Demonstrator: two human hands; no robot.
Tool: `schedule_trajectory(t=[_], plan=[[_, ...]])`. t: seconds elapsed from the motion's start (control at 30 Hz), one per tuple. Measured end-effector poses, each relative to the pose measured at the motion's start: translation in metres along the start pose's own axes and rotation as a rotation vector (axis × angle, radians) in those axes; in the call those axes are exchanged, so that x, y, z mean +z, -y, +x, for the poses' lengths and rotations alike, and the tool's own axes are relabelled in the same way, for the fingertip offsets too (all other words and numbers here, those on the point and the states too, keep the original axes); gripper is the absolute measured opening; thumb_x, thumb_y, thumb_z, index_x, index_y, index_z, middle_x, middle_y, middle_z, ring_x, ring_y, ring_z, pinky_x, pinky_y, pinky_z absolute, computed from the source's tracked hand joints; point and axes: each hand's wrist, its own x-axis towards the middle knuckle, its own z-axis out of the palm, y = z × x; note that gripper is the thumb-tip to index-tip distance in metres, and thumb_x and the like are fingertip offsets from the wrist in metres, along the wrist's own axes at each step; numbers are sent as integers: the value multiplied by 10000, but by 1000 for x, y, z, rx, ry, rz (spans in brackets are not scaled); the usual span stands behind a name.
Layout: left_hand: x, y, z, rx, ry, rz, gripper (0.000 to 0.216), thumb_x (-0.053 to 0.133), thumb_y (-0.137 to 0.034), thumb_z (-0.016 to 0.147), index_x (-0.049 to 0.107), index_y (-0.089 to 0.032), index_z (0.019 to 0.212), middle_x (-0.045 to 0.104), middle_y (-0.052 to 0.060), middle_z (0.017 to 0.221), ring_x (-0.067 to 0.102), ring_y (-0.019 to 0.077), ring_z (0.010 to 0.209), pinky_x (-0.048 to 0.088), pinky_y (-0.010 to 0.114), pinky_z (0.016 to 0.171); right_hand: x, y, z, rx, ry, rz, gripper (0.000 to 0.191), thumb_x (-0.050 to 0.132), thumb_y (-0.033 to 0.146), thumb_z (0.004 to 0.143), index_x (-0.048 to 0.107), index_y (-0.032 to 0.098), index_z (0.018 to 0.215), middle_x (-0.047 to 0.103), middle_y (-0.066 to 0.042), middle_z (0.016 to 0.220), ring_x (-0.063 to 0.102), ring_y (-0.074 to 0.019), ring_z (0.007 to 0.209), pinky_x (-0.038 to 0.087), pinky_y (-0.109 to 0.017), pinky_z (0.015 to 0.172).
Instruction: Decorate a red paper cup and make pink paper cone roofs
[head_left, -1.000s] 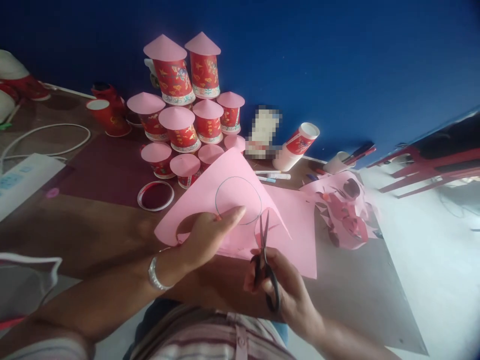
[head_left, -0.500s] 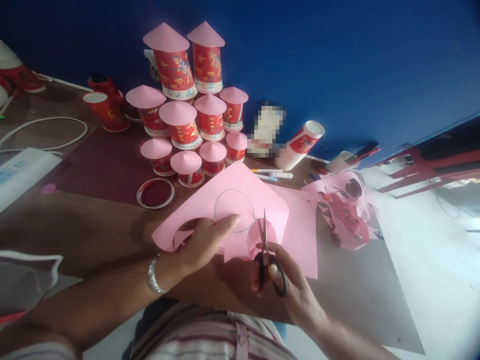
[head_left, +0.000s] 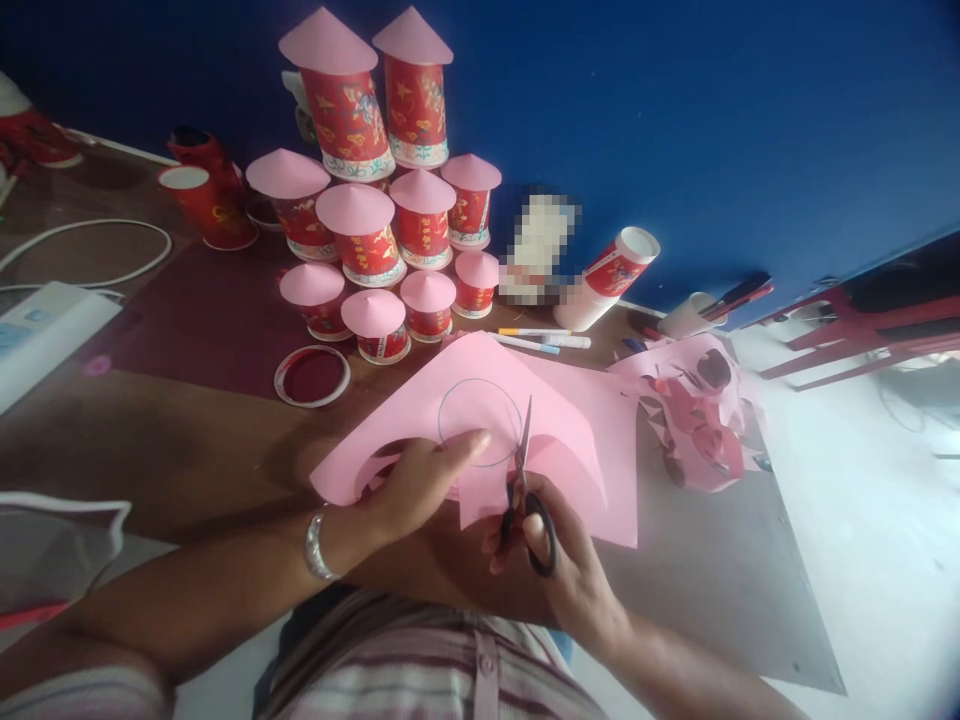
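Note:
My left hand (head_left: 431, 475) grips a pink sheet of paper (head_left: 405, 420), its thumb lying on top inside a drawn circle (head_left: 472, 405). The fingers are hidden under the sheet, which has a cut-out gap near that hand. My right hand (head_left: 551, 535) holds black-handled scissors (head_left: 523, 455), fingers through the loops. Their blades point away from me at the right edge of the circle, slightly apart, with paper at them. Beneath lies another pink sheet (head_left: 619, 460) flat on the table.
Several red paper-cup lanterns (head_left: 367, 235) with pink cone tops stand at the back. Markers (head_left: 536, 333), stacked cups (head_left: 619, 265) and a pen cup (head_left: 690, 315) sit behind the paper. Pink scraps (head_left: 697, 420) are heaped on the right. A round lid (head_left: 313, 376) lies left of the paper.
The scissors have moved slightly left and up, toward the drawn circle's edge, and their blades have closed somewhat. The pink sheet's right part now bends farther right. My left hand keeps its hold.

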Motion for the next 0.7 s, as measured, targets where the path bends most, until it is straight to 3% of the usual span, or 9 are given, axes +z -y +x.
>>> schedule_trajectory(t=[0.1,0.27,0.47,0.7], plan=[[1,-9,-5,-14,-8,96,555,622,-663,815,429,-224,537,414,-44,506,398,130,547,377,288,589,2,-1,0,-1,-20,-1,417,564,617,995,552,244,1181,703,-32,854,684,-158,730,577,-275,674],[0,-12,-6,-10,100,28,535,572,-670,844,563,-200,589,623,28,611,591,186,660,477,292,709,3,2,2,-35,-40,-103,409,561,634,989,549,246,1116,717,-26,825,673,-137,673,571,-259,689],[-1,-17,-11,-32,55,206,593,528,-719,846,437,-229,524,463,-19,499,487,151,547,424,281,594,2,2,3,-59,-66,-160,437,552,662,979,557,244,1104,723,-27,809,667,-134,631,574,-258,664],[-1,-21,-13,-37,46,264,575,507,-687,866,483,-222,530,526,2,525,566,171,607,481,275,659,3,1,4,-74,-81,-202,447,549,677,974,553,246,1092,714,-15,780,675,-136,630,575,-251,661]])
